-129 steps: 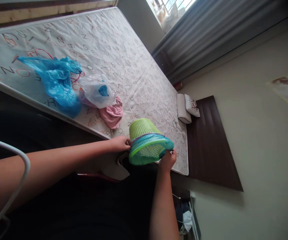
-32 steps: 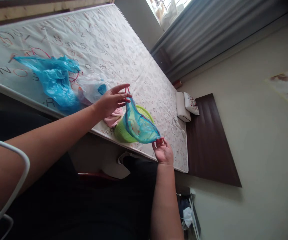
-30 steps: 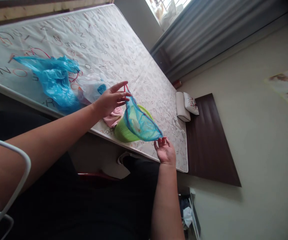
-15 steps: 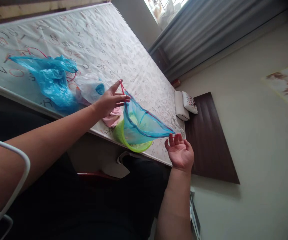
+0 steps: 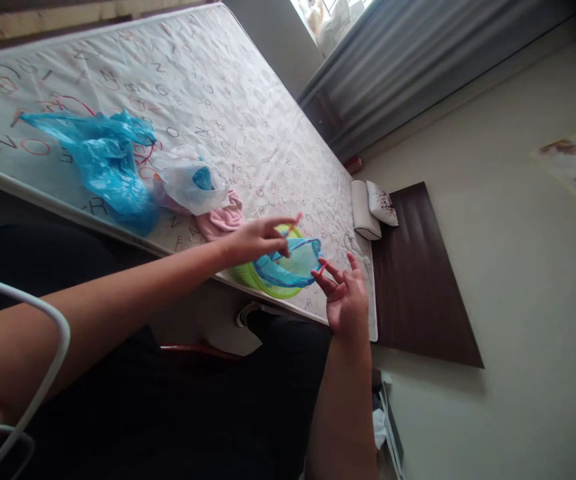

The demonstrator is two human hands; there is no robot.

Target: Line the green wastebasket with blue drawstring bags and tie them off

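Observation:
A translucent blue drawstring garbage bag (image 5: 288, 263) hangs in the mouth of a lime-green plastic basket (image 5: 251, 279) near the bed's edge. My left hand (image 5: 263, 238) reaches over the basket, with the bag's red drawstring looped on its fingers. At the bag's other side, the fingers of my right hand (image 5: 344, 293) are hooked on the second red drawstring loop, some of them spread. The lower part of the bag is hidden inside the basket.
On the patterned mattress (image 5: 268, 120) lie a crumpled blue bag (image 5: 113, 160), a clear plastic bag (image 5: 183, 180) and a pink cloth (image 5: 221, 217). Pillows (image 5: 367, 210) rest by the dark headboard (image 5: 423, 280). A white cable (image 5: 51, 313) crosses the lower left.
Both hands have come closer together; my left hand moved right and down over the basket. The bag, stretched wide before, is now slacker and lower in the basket's mouth.

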